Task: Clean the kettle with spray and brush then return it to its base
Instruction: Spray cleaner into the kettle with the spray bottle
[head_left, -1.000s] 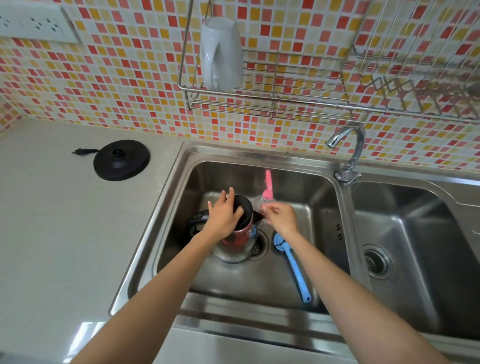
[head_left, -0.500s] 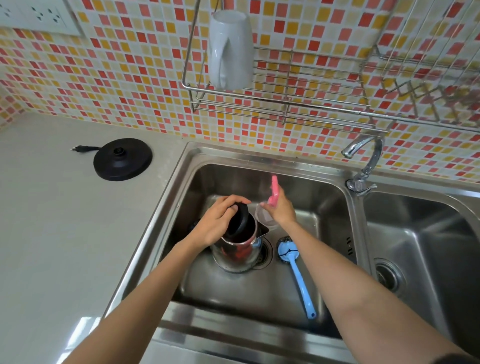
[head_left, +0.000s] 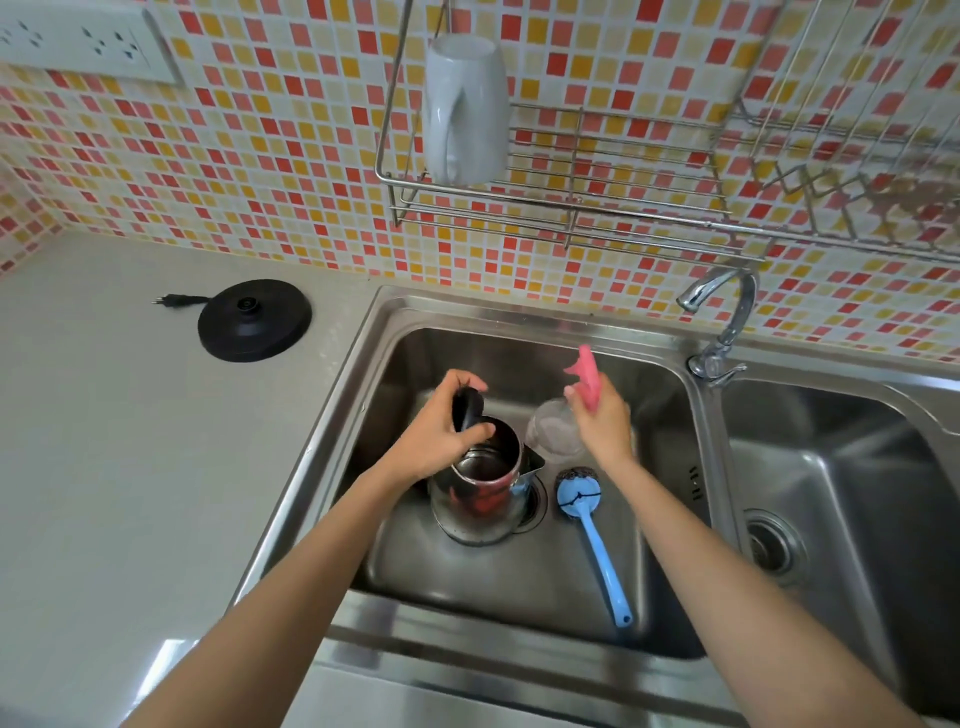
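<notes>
Head view: brush (head_left: 596, 551) beside kettle (head_left: 483, 501) in sink (head_left: 467, 314), base (head_left: 254, 326) on counter (head_left: 130, 467).

Mid-frame, the steel kettle (head_left: 483, 499) stands upright in the sink (head_left: 519, 582), its black lid (head_left: 467, 410) held tipped open in my left hand (head_left: 441, 436), while my right hand (head_left: 602, 421) grips the clear, pink-headed spray bottle (head_left: 556, 431) just beside it, the blue brush (head_left: 592, 525) lies lower right, and the round black base (head_left: 254, 325) sits on the surface (head_left: 130, 467) at upper left.

brush (head_left: 587, 514) and kettle (head_left: 480, 493) crowd left basin (head_left: 493, 587).
</notes>
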